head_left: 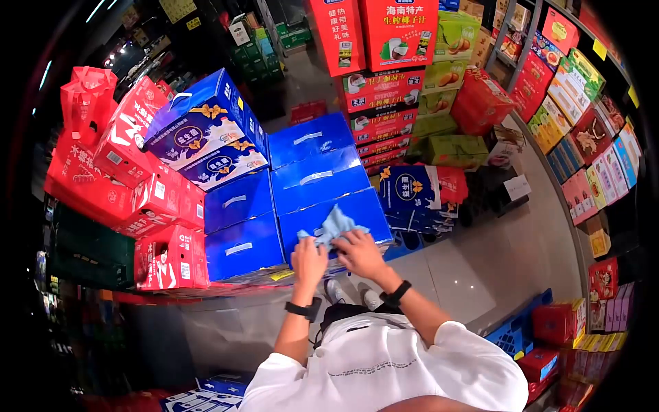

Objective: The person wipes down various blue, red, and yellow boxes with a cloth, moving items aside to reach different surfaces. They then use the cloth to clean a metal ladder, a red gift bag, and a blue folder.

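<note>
A light blue cloth [336, 225] lies bunched over the near right blue box [367, 206], between my two hands. My left hand [309, 261] has its fingers closed on the cloth's left end, at the box's front edge. Pressed against the cloth's right side is my right hand [360, 253], fingers bent and gripping it. Other blue boxes with white handles stand beside and behind, such as the near left one [244, 248] and the middle one [319, 177]. Both wrists carry black bands.
Stacked blue-and-white cartons [220, 130] stand at the back left, beside red cartons [168, 257]. Tall red cartons [384, 89] rise behind on the right. A pile of dark blue bags [410, 192] sits right of the boxes. Shelved goods [573, 123] line the far right.
</note>
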Motion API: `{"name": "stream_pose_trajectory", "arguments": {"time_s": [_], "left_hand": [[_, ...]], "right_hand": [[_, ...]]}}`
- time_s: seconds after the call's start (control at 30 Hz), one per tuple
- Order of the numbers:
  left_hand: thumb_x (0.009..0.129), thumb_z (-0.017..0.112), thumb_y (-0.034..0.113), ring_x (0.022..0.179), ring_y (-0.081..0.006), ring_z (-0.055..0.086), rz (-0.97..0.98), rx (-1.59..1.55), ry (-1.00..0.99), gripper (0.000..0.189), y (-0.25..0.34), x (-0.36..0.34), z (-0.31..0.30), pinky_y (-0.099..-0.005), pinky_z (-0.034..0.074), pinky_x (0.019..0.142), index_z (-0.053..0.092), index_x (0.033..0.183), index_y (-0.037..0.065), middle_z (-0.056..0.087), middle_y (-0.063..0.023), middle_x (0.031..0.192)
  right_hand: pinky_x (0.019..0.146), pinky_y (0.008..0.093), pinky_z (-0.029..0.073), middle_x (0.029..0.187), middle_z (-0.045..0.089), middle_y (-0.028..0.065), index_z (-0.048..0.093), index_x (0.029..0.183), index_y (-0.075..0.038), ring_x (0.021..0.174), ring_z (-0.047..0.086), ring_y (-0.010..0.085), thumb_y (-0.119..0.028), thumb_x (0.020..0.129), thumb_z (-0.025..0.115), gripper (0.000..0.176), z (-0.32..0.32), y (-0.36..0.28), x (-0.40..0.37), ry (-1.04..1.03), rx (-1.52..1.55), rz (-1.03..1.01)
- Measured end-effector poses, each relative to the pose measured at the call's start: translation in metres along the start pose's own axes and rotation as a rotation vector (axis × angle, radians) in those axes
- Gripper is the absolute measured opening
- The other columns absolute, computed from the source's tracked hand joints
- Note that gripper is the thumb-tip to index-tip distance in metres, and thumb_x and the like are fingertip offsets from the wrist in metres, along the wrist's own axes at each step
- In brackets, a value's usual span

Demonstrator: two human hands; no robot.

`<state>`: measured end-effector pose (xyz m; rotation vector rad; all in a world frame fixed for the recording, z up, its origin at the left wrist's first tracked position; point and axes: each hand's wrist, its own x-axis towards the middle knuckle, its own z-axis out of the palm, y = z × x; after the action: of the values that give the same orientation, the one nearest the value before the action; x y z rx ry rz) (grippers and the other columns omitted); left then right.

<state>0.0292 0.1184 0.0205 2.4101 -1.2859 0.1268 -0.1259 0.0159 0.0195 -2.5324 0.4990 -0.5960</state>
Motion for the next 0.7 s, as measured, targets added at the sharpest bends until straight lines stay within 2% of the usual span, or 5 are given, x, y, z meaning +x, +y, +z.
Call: {"name": "stream_pose_trajectory", "arguments": {"time_s": [0.1, 0.2, 0.4, 0.53, 0.7], "left_hand": [[0.08, 0.06, 0.0, 0.102, -0.0372, 0.057, 0.012, 0.11, 0.061, 0.046, -0.027, 0.01, -0.011, -0.049, 0.047, 0.084, 0.055, 0.126, -0.001, 0.057, -0.0185, 0.114], [0.077, 0.056, -0.01, 0.122, -0.0443, 0.05, 0.184, -0.231, -0.041, 0.062, -0.034, 0.018, 0.02, -0.0475, 0.044, 0.102, 0.048, 0.137, -0.003, 0.053, -0.0256, 0.131], [0.078, 0.046, -0.015, 0.14, -0.0472, 0.034, 0.294, -0.243, -0.07, 0.065, 0.055, 0.016, 0.057, -0.0497, 0.028, 0.118, 0.04, 0.142, -0.007, 0.037, -0.0352, 0.147], [0.083, 0.049, -0.009, 0.14, -0.0475, 0.035, 0.215, -0.306, -0.137, 0.06, 0.057, 0.014, 0.049, -0.0488, 0.032, 0.116, 0.038, 0.142, -0.008, 0.036, -0.0381, 0.146], [0.086, 0.056, -0.001, 0.131, -0.0461, 0.047, 0.062, -0.195, -0.023, 0.048, 0.0, -0.01, 0.023, -0.0477, 0.041, 0.109, 0.052, 0.132, -0.01, 0.052, -0.0348, 0.134]], "right_hand": [[0.094, 0.0447, 0.044, 0.12, 0.061, 0.0108, 0.063, 0.125, -0.016, 0.116, 0.053, 0.0307, -0.022, 0.084, 0.064, 0.041, 0.023, -0.007, 0.01, -0.027, 0.152, -0.181], [0.091, 0.046, 0.047, 0.107, 0.064, 0.0155, 0.067, 0.116, -0.01, 0.104, 0.059, 0.035, -0.014, 0.079, 0.066, 0.037, 0.021, 0.01, 0.013, -0.053, 0.39, -0.233], [0.086, 0.0451, 0.051, 0.098, 0.067, 0.0172, 0.07, 0.102, -0.005, 0.097, 0.064, 0.0366, -0.008, 0.074, 0.065, 0.028, -0.028, 0.071, -0.003, 0.164, 0.284, -0.098], [0.086, 0.0452, 0.052, 0.109, 0.067, 0.0183, 0.067, 0.1, -0.002, 0.1, 0.065, 0.0369, -0.013, 0.078, 0.063, 0.025, -0.02, 0.05, 0.016, 0.111, 0.251, 0.109], [0.101, 0.0539, 0.039, 0.134, 0.052, 0.0189, 0.057, 0.114, -0.006, 0.132, 0.044, 0.0412, -0.032, 0.091, 0.063, 0.035, 0.031, 0.03, 0.038, 0.019, 0.209, -0.179]]}}
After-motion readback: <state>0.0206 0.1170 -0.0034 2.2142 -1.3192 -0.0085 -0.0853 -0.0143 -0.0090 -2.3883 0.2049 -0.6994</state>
